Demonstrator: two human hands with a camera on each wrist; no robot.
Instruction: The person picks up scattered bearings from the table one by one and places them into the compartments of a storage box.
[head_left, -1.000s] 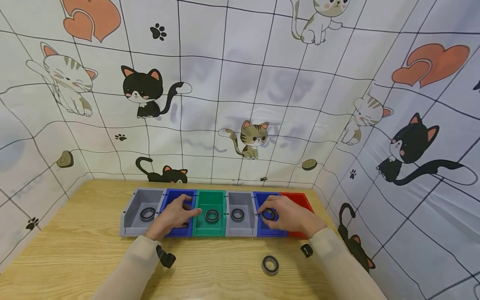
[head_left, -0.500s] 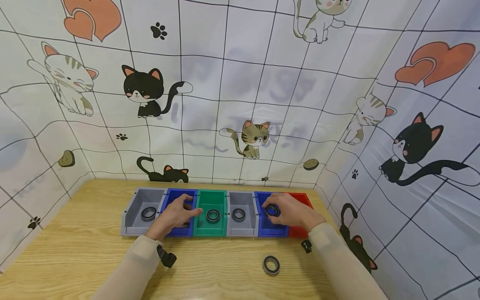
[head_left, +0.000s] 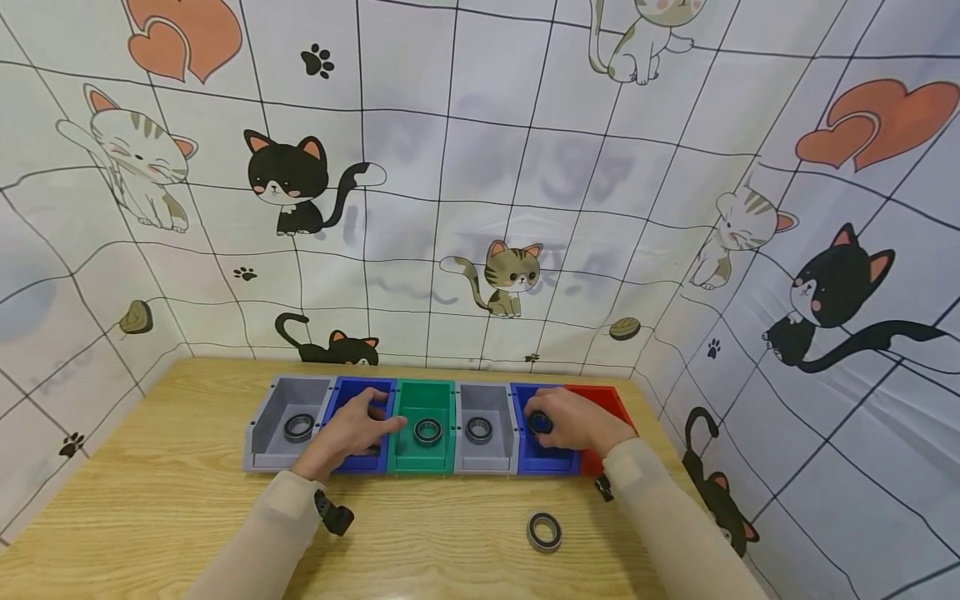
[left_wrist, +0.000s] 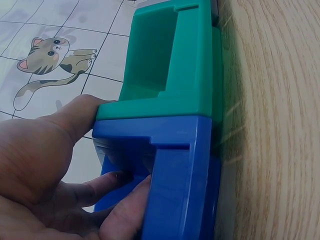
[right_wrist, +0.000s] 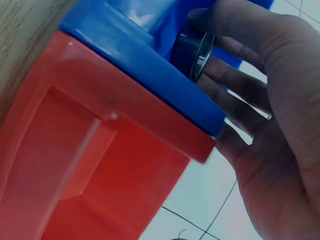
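Note:
My right hand (head_left: 576,417) pinches a bearing (head_left: 540,422), a black ring with a metal rim, inside the right blue bin (head_left: 546,463). In the right wrist view that bearing (right_wrist: 186,54) is tilted on edge between thumb and fingers, beside the bin's wall. My left hand (head_left: 349,432) rests at the left blue bin (head_left: 348,390). Its fingers (left_wrist: 112,182) reach down inside this bin in the left wrist view, while the thumb lies along the rim by the green bin (left_wrist: 160,107). Most of the left blue bin's floor is hidden by the hand.
Bearings lie in the left grey bin (head_left: 288,389), the green bin and the middle grey bin (head_left: 480,396). A red bin (head_left: 611,400) ends the joined row. Another bearing (head_left: 543,532) lies on the wooden table (head_left: 420,533) in front. A cat-print cloth (head_left: 420,167) hangs behind.
The right hand has shifted slightly within the right blue bin, and the bearing has turned more on edge between its fingers. The left hand stays in place.

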